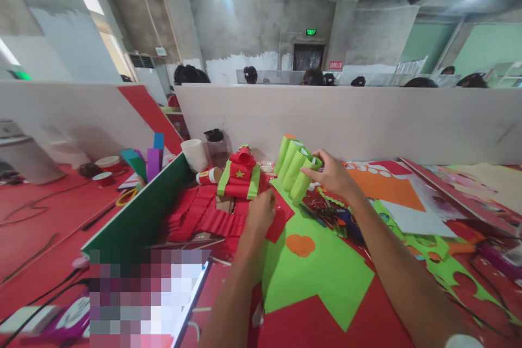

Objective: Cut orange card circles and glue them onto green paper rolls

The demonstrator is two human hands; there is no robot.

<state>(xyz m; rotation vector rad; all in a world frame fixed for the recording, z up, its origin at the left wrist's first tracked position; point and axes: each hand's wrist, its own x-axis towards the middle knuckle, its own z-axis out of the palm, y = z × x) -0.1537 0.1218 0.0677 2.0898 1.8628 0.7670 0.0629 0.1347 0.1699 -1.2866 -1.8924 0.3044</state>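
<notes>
My right hand [329, 174] pinches the upper end of a light green paper tube [300, 187], thumb on the near side and fingers behind. This tube is the rightmost of several similar tubes [287, 160] leaning side by side. My left hand [263, 209] is closed beside a stack of red paper rolls with green bands and a gold star [240, 174]; what its fingers hold, if anything, is hidden. Below both hands lies a light green paper sheet [318, 277] with an orange paper piece [300, 245] on it.
Folded red paper strips [196, 209] lie left, beside a dark green board [138, 209]. A white cup [194, 155] and a dark-lidded bottle [216, 148] stand behind. Scissors and tools [334, 215] lie near the tubes, paper scraps [444, 261] at right. A white partition [367, 119] closes the back.
</notes>
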